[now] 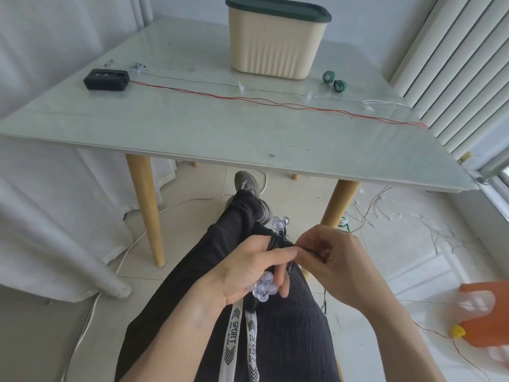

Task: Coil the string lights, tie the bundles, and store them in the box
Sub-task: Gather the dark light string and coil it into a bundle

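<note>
On the far left of the table (192,128) a black battery case (107,79) is lying, its red wire (275,102) running right past the lidded cream box (278,40) at the far centre. Near, over the lap, the left hand (248,274) is grasping the coiled bundle of string lights (264,285), clear bulbs showing above and below its fingers. Just right, the right hand (333,257) is pinching the bundle's dark wire.

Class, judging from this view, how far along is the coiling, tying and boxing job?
Done: one clear-bulb string light bundle looks coiled. In hand: the left hand holds it in its grip while the right hand pinches its dark wire, apparently tying. Left: the red wire strand lies uncoiled on the table, and the lidded cream box is closed.
</note>
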A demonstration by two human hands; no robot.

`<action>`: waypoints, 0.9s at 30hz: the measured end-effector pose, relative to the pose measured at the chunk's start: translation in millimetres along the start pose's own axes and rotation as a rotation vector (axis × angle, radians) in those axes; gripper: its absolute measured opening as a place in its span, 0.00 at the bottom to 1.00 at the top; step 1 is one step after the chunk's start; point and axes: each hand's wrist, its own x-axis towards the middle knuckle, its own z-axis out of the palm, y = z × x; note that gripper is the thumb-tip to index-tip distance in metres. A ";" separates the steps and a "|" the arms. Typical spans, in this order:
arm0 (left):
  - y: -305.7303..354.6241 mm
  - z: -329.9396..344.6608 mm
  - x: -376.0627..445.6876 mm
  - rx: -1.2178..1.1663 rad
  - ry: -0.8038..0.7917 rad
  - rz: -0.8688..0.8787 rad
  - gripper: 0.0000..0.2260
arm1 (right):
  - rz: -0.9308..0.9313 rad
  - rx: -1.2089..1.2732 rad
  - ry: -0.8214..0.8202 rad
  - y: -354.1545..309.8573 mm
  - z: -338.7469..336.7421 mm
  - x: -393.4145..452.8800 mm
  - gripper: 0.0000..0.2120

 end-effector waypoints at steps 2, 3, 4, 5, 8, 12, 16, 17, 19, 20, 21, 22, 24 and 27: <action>-0.2 -1.3 -0.2 0.032 0.016 0.013 0.24 | 0.053 -0.008 -0.087 5.0 0.0 0.2 0.09; 1.8 -0.7 -1.1 0.025 0.010 0.020 0.23 | 0.067 -0.010 -0.130 6.9 -0.5 0.5 0.12; 2.8 -0.8 -1.6 0.013 -0.009 0.027 0.23 | 0.075 0.008 -0.173 8.0 -0.5 0.5 0.16; 3.0 -0.7 -1.6 0.008 -0.029 0.030 0.22 | 0.078 0.047 -0.212 8.5 -0.6 0.0 0.19; 3.2 2.0 -1.3 -0.013 -0.050 0.022 0.23 | 0.065 0.130 -0.248 10.1 1.1 -1.2 0.23; 8.7 3.0 -4.7 -0.151 -0.037 -0.037 0.19 | 0.087 0.208 -0.231 11.9 7.3 2.2 0.26; 11.4 2.1 -8.5 -0.073 -0.194 -0.098 0.23 | 0.050 0.321 -0.224 7.5 13.3 9.6 0.17; 10.3 2.9 -9.0 -0.062 -0.212 -0.103 0.23 | 0.053 0.367 -0.237 7.0 14.3 10.5 0.15; 7.7 2.2 -7.0 -0.116 -0.192 -0.096 0.20 | 0.036 0.402 -0.211 8.5 14.7 11.1 0.17; 6.5 0.6 -5.7 -0.177 -0.171 -0.089 0.18 | 0.026 0.419 -0.188 9.6 14.5 11.0 0.19; 5.7 -1.4 -4.7 -0.237 -0.159 -0.076 0.15 | 0.026 0.447 -0.174 12.0 13.9 10.5 0.20; 5.1 -3.6 -3.5 -0.293 -0.154 -0.063 0.14 | 0.026 0.489 -0.174 13.4 13.2 9.8 0.21; 5.7 -6.7 -2.5 -0.392 -0.162 -0.059 0.14 | 0.026 0.576 -0.198 14.6 10.9 9.2 0.22; 5.8 -11.7 -0.8 -0.549 -0.191 -0.088 0.14 | 0.048 0.644 -0.266 17.1 9.0 8.5 0.14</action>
